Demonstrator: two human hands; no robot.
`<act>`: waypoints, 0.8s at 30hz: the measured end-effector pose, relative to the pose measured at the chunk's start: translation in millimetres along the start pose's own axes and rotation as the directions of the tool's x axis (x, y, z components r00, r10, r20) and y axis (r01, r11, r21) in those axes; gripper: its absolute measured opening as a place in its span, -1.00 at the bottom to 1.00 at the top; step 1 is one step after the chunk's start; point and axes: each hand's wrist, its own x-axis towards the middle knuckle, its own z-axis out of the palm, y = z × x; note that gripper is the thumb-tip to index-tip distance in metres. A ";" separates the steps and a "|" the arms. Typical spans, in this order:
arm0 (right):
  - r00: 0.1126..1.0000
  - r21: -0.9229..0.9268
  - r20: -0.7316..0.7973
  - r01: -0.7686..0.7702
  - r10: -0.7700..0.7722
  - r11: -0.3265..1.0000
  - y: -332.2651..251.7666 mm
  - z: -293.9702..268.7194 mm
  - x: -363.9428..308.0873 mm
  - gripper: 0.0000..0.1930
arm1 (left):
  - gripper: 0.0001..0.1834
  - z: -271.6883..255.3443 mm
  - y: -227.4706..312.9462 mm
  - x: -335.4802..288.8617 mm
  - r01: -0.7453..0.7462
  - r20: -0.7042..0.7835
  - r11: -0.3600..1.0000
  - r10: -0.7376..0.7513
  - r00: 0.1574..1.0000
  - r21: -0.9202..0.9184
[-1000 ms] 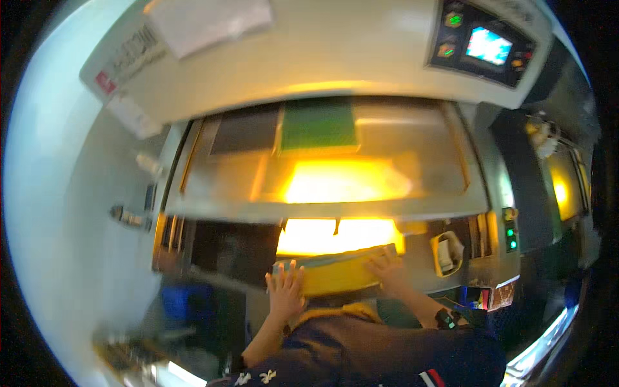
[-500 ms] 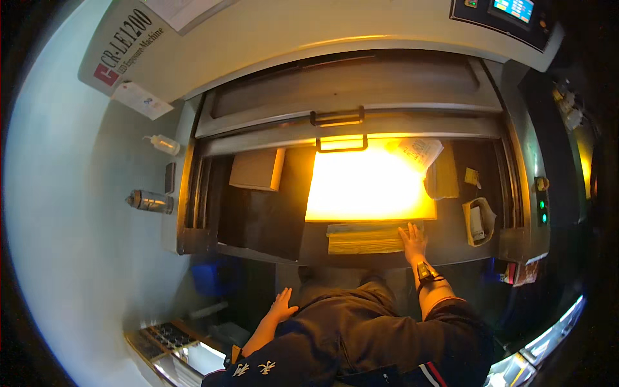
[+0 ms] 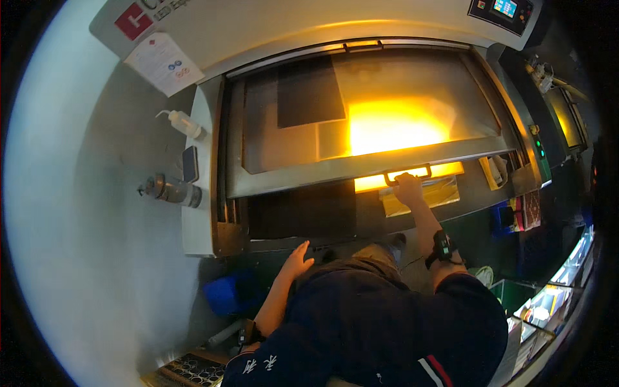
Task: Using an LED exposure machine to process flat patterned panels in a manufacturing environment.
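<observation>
My right hand is closed around the dark handle on the front bar of a wide metal-framed, see-through sliding cover. Through the cover glows a bright yellow-white lit panel, and its front strip shows past the bar. Just under my right wrist lies a flat yellowish stack, partly hidden by the hand. My left hand hangs in front of the machine's front edge with its fingers stretched out, holding nothing.
On the left ledge are a white squeeze bottle, a phone-like dark slab and a drinking bottle. A small open container sits at the bed's right. Below left stands a blue bin. A control screen is at top right.
My right hand has gone from the yellowish stack to the handle. The cover has slid toward me over the lit panel. My head view has shifted; the left hand stays empty.
</observation>
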 end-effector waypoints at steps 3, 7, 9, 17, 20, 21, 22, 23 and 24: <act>0.976 -0.151 0.172 -0.109 0.135 0.983 -28.8 7.4 -27.6 -0.57 | -0.22 -26.4 -4.4 -24.9 -0.023 -0.036 0.998 0.021 0.999 -0.057; 0.930 -0.217 0.274 -0.190 0.246 0.958 -37.7 21.1 -77.9 -0.45 | -0.23 -7.5 -45.5 -22.1 0.138 0.134 0.784 -0.071 0.988 -0.605; 0.909 -0.237 0.329 -0.184 0.257 0.954 -42.8 12.6 -115.2 -0.38 | -0.20 1.5 -45.8 -27.0 0.275 0.286 0.585 -0.076 0.955 -0.763; 0.970 -0.194 -0.154 -0.216 0.187 0.957 -93.9 -161.3 -194.4 -0.53 | -0.27 -85.2 109.5 -53.1 -0.335 -0.360 -0.305 0.028 0.933 -0.891; 0.906 0.006 -0.404 -0.131 0.122 0.991 -119.7 -215.6 -192.7 -0.70 | -0.14 -122.4 136.6 -62.7 -0.522 -0.567 -0.248 0.172 0.805 -0.816; 0.909 0.018 -0.394 -0.137 0.133 0.990 -133.8 -215.8 -191.2 -0.70 | -0.14 -134.9 145.9 -63.5 -0.515 -0.557 -0.235 0.169 0.813 -0.824; 0.723 0.073 -0.690 0.093 -0.017 0.993 -153.1 -218.2 -187.7 -0.77 | -0.10 -149.3 158.8 -66.2 -0.533 -0.585 -0.254 0.223 0.780 -0.807; 0.413 0.039 -0.905 0.326 -0.105 0.945 -170.6 -217.6 -179.4 -0.80 | -0.05 -161.2 167.5 -66.6 -0.554 -0.618 -0.279 0.275 0.737 -0.785; 0.486 0.035 -0.832 0.528 -0.268 0.849 -182.2 -203.0 -169.0 -0.73 | 0.08 -173.0 173.9 -62.7 -0.525 -0.606 -0.306 0.333 0.723 -0.794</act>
